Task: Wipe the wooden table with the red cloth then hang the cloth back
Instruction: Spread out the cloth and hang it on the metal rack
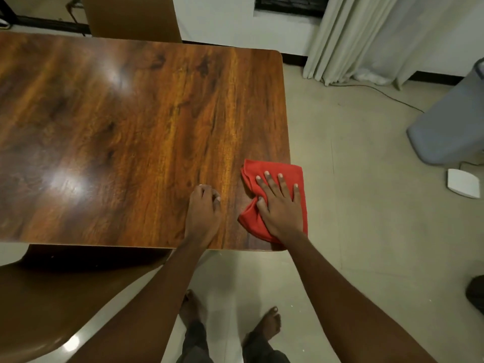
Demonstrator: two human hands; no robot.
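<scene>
1. The right hand (280, 205) is flat on the red cloth (275, 169), palm down. Its four fingers are straight and spread, and the thumb is tucked against a bunched fold on the cloth's left side.
2. That hand is wide open. It grips nothing and simply presses the cloth onto the wooden surface (131, 127).
3. The cloth lies at the near right corner of the surface. Its right side laps over the table's right edge and hangs above the floor (353, 205).
4. The cloth is crumpled rather than neatly folded, with creases running out from under the thumb.
5. The left hand (203, 216) sits just beside the cloth on bare wood, not touching it. Its fingers are curled in and it holds nothing.
6. Both forearms reach in from the near edge, and two bare feet (264, 323) stand on the floor below.
7. The glossy top carries two bright light reflections on its left half.
8. A brown chair (133, 17) stands at the far side of the surface, and a second chair seat (52, 297) is tucked in at the near left.
9. Off to the right, pale curtains (379, 35) hang down to the floor. A grey bin (450, 121) stands nearby with a flat white object (462, 183) beside it on the floor.
10. A thin cable (379, 93) trails across the floor from the curtains towards the bin.
</scene>
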